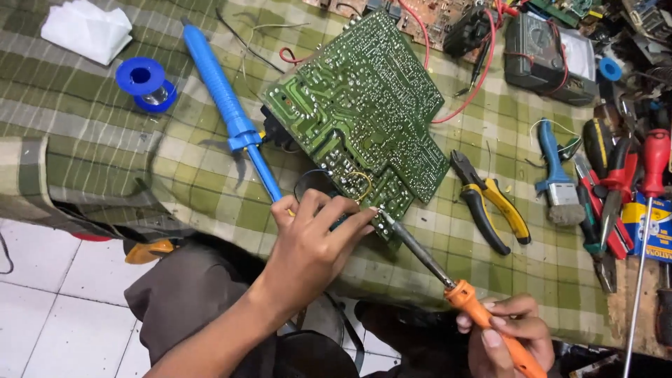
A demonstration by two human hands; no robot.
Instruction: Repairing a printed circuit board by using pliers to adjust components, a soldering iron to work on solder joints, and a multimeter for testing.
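Green circuit board (pixel 360 112) lying solder-side up, tilted diagonally on the checked cloth of the counter, its near corner pinned under fingertips, while an orange-handled soldering iron (pixel 448 283) slants up-left with its metal tip touching that same corner by a yellow wire loop.

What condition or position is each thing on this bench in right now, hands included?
Circuit board: solder side up, near corner held.
Left hand: fingers pinching the board's near corner.
Right hand: gripping the orange handle.
Soldering iron: tilted, tip at the board's edge.
Blue desoldering pump: lying flat, untouched.
Solder spool: resting on the cloth.
Pliers: lying flat, jaws closed.
White cloth: crumpled.
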